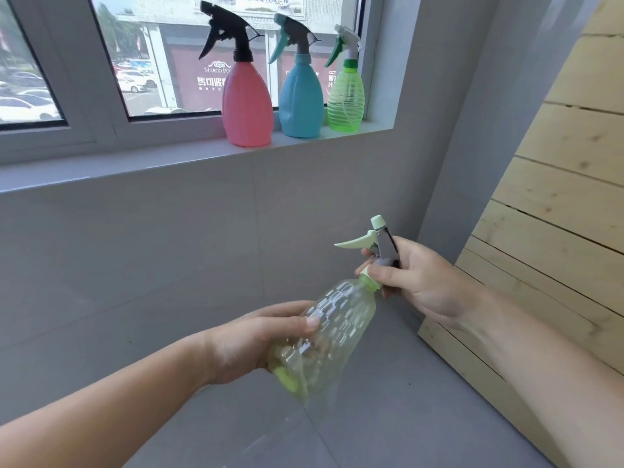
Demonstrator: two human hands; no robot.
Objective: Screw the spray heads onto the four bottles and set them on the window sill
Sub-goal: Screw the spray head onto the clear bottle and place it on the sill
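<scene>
A clear pale-green bottle (332, 336) is tilted in front of me, its base gripped by my left hand (263, 339). My right hand (418, 282) is closed around its spray head (378, 243), grey with a light-green trigger and collar, which sits on the bottle's neck. On the window sill (141, 163) three bottles stand upright with spray heads on: a pink one (248, 103) with a black head, a blue one (300, 99) with a teal and grey head, and a ribbed green one (346, 99) with a green and white head.
A grey tiled wall (169, 248) runs below the sill. A pale wooden plank panel (557, 197) leans at the right. The window (152, 62) looks out on parked cars and a building.
</scene>
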